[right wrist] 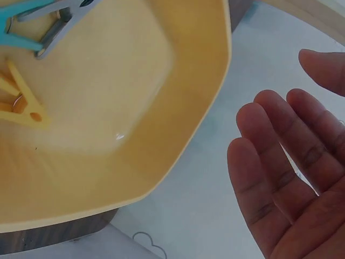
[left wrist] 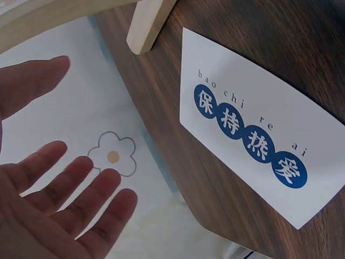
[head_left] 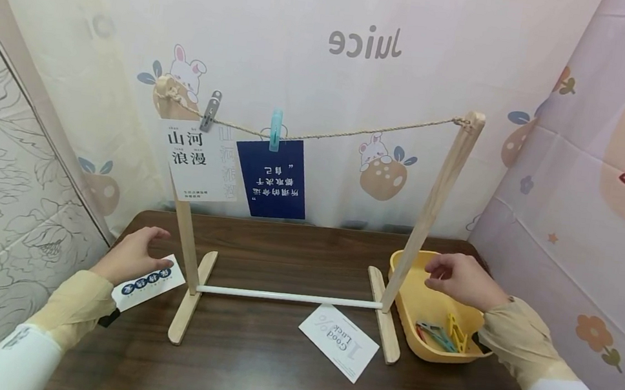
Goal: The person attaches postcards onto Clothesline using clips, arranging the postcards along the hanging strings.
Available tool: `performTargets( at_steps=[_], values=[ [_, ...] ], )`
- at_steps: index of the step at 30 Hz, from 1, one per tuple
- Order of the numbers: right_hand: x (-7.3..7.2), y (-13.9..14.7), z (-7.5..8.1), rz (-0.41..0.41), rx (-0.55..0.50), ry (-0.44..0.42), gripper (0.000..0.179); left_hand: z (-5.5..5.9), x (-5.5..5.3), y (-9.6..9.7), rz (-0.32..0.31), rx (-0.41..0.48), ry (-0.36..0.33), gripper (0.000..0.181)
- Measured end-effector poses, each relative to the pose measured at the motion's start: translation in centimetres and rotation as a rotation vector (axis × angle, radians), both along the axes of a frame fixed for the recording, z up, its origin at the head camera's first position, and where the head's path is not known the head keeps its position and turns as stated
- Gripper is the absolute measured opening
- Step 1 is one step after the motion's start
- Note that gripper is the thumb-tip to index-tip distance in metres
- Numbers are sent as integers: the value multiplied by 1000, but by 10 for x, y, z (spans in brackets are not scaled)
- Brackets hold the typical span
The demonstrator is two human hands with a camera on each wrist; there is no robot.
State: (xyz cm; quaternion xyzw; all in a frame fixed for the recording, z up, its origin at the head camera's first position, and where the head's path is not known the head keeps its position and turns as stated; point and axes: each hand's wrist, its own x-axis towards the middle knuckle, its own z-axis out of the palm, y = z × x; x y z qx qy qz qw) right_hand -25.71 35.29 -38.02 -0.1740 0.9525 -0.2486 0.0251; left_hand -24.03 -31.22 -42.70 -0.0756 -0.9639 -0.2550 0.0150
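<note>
My left hand hovers over a white card with blue circles, which lies at the table's left side; its fingers are spread and hold nothing. Over the yellow basket my right hand hangs with relaxed, unfilled fingers. In the basket lie several clothespins, among them a yellow one and a teal one. A twine line spans a wooden stand. On it, a grey clothespin holds a white card, and a light blue clothespin holds a dark blue card.
A white "Good Luck" card lies on the brown table, by the stand's right foot. A white crossbar joins the stand's posts low down. Printed curtains close off the back and sides.
</note>
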Motion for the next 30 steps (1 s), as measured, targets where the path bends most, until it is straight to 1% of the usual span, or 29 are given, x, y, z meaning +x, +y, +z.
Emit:
performTargets(
  at_steps=[3, 9, 13, 17, 20, 24, 30],
  values=[
    [-2, 0, -2, 9, 20, -23, 17, 0, -1, -1, -2, -31, -36, 74],
    [-5, 1, -6, 27, 63, -58, 16, -2, -6, -1, -3, -82, -100, 79],
    [-6, 2, -9, 41, 91, -80, 19, -5, -9, -3, -8, -123, -160, 86],
    [-7, 4, -12, 56, 134, -105, 24, -3, -9, -4, -17, -164, -212, 91],
    [-9, 4, -14, 70, 164, -130, 27, -3, -9, -5, -34, -190, -223, 92],
    [-13, 4, -17, 94, 180, -178, 28, -10, -12, -11, -46, -209, -233, 93],
    [-18, 7, -27, 107, 206, -256, 27, -18, -15, -20, -22, -237, -277, 93]
  ],
)
